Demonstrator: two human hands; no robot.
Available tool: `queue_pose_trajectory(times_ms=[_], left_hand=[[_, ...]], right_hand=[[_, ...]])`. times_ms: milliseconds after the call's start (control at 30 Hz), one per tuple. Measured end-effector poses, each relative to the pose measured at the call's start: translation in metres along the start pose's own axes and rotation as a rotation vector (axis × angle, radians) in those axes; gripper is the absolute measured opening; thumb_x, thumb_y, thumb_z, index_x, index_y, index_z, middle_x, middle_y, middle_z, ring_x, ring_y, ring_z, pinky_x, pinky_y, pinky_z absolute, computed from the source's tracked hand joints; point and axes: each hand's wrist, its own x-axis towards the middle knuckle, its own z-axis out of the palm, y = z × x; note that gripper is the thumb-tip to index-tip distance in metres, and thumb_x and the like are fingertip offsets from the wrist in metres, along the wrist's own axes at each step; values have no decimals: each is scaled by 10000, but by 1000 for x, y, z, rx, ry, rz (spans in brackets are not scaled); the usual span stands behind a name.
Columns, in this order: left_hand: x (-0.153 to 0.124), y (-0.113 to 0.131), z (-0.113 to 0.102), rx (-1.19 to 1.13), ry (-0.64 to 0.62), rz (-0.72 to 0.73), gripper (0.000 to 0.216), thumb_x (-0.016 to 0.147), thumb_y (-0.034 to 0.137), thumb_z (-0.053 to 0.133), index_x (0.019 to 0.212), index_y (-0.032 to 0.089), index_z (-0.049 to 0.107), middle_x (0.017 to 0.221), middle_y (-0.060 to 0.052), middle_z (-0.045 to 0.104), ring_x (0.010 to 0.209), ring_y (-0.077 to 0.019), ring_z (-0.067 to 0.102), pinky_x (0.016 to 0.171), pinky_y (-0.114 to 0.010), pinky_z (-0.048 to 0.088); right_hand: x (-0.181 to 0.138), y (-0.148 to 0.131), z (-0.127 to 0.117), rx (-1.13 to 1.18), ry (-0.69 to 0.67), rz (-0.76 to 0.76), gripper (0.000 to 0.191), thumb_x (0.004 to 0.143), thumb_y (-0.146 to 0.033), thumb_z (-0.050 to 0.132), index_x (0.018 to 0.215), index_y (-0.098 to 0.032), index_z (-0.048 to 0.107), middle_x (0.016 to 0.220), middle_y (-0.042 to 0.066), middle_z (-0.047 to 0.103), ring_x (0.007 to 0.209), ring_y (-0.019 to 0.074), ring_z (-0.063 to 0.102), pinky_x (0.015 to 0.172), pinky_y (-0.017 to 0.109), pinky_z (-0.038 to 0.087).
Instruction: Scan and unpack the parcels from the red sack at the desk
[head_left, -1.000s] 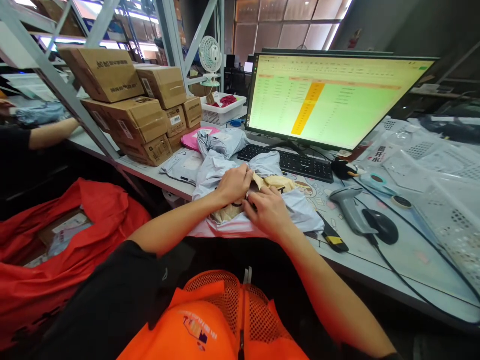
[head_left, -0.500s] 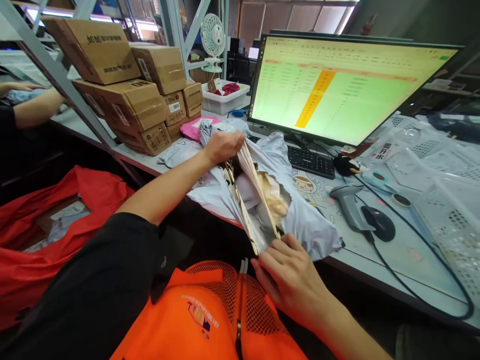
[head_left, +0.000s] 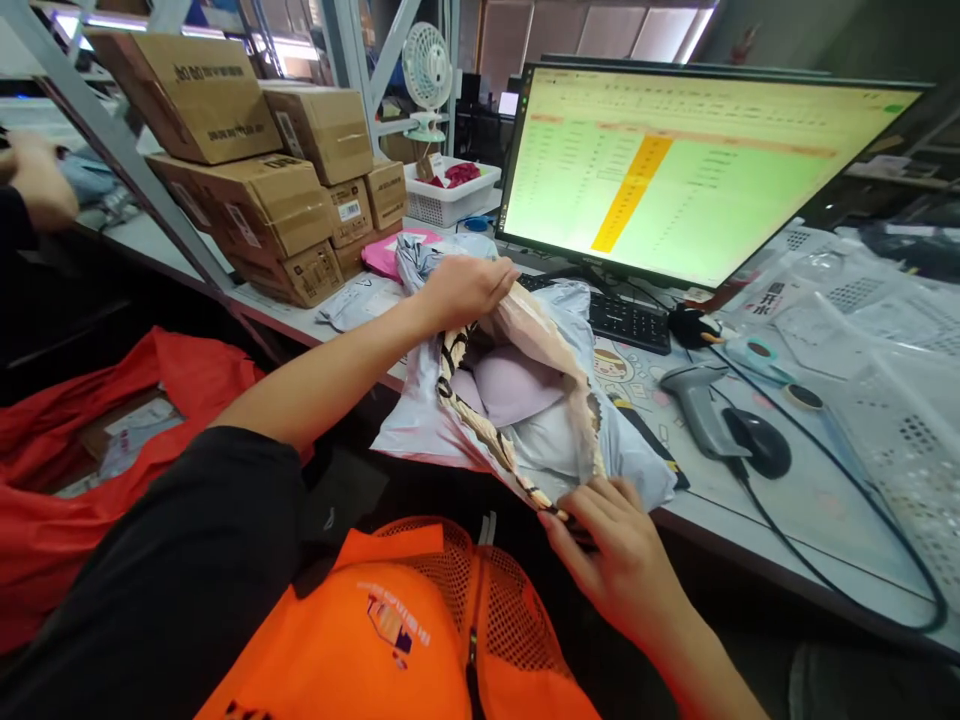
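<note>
A whitish plastic mailer bag [head_left: 420,415] lies across the front edge of the desk, its mouth spread wide. Cream material with black marks [head_left: 480,425] lines the opening. Soft, rounded lavender padded pieces [head_left: 517,383] and a paler one show inside; their kind is not clear. My left hand [head_left: 472,287] is closed on the far side of the bag's mouth. At the near right corner, my right hand [head_left: 611,545] pinches the rim between thumb and fingers.
Stacked cardboard boxes [head_left: 262,200] stand at the left, beside a white basket [head_left: 450,195]. A monitor [head_left: 697,180] and keyboard [head_left: 630,322] are behind the bag. A barcode scanner [head_left: 701,415], its cable and a mouse [head_left: 761,447] lie right. A co-worker's arm [head_left: 41,180] shows far left.
The bag's mouth has widened from a narrow slit, exposing the lavender pieces. My right hand has shifted right and slightly down, my left slightly right. The co-worker's arm has drawn back left.
</note>
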Motion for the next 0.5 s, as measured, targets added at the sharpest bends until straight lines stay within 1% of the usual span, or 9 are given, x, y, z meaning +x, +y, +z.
queue_pose_trajectory(times_ms=[167, 300, 500], left_hand=[[-10, 12, -11, -39, -24, 24, 483, 1092, 456, 289, 977, 167, 659, 859, -123, 705, 823, -262, 673, 762, -358, 407], [-14, 19, -15, -82, -36, 45, 457, 1089, 450, 312, 976, 174, 658, 883, -124, 708, 838, -264, 672, 775, -365, 411], [-17, 31, -19, -62, -54, 80, 407, 1089, 416, 356, 989, 167, 661, 910, -111, 712, 865, -251, 664, 766, -348, 404]], right_hand=[[1, 1, 0, -2, 39, 22, 194, 1003, -218, 622, 826, -210, 545, 724, -13, 568, 698, 161, 484, 716, 325, 359], [0, 0, 1, -15, 23, 26, 164, 1005, -219, 618, 851, -211, 561, 757, -1, 592, 736, 171, 498, 739, 334, 374], [-3, 2, 2, -57, 42, 86, 151, 1008, -269, 609, 870, -214, 580, 816, 29, 605, 808, 196, 524, 772, 353, 415]])
